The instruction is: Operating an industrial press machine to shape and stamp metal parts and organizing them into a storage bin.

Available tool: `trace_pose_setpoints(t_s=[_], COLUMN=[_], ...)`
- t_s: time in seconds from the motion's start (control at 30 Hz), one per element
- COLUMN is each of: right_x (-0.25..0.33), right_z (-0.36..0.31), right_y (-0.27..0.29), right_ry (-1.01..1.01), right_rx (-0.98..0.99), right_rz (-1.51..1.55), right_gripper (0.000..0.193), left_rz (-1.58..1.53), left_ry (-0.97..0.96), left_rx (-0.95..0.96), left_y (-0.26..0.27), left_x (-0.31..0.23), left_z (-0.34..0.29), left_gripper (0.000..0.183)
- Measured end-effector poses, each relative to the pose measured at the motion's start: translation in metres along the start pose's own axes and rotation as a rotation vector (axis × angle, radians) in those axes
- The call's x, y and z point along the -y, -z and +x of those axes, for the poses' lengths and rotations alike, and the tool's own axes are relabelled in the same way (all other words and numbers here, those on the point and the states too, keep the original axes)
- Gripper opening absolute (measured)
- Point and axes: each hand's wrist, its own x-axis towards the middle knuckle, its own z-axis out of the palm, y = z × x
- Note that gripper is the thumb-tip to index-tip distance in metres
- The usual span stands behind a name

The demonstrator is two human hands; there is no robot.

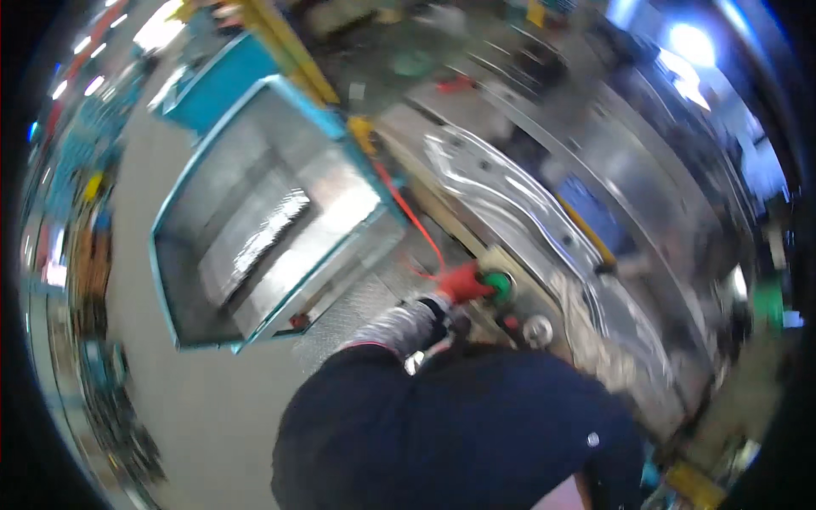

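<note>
My left hand (463, 284), in a red glove under a silvery sleeve, reaches to a green round object (497, 287) at the bench edge. Its fingers appear closed on the near side of that object; blur hides its exact kind. Close by are a small round metal piece (537, 330) and a crumpled pale cloth (586, 336). A long, curved shiny metal panel (510, 183) lies on the bench beyond. My right arm (616, 459) shows only as a dark sleeve at the lower right, its hand out of sight.
A teal-rimmed metal bin (161, 280) holding a flat shiny sheet (263, 238) stands left. A red hose (416, 223) hangs between bin and bench. Behind rises a yellow post (293, 51). Large curved metal machinery (637, 178) fills the right. Stacked goods (93, 255) line the far left.
</note>
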Motion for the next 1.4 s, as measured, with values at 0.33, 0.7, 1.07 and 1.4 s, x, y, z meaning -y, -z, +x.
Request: trace_pose_setpoints(t_s=[0.33,0.7,1.07,1.4], right_x=[-0.018,0.023,0.119,0.129], right_z=[-0.056,-0.073,-0.073,-0.014], right_y=[0.001,0.0,0.038,0.044], right_ry=[-0.106,-0.254,0.406,0.559], right_rx=[0.019,-0.064,-0.525,-0.237], right_rz=[-0.088,0.374,0.0,-0.335], right_gripper=[0.022,0.043,0.045,0.041], left_rz=[0.204,-0.124,-0.324,0.889], left_ry=[-0.02,0.04,-0.661,-1.262], left_rx=[-0.209,-0.114,-0.208,-0.294], left_y=[-0.017,-0.011,0.074,0.07], left_x=[0.056,0.04,-0.124,-0.434], left_z=[0.007,-0.003,-0.02,0.167], left_gripper=[0.063,0.069,0.051,0.071])
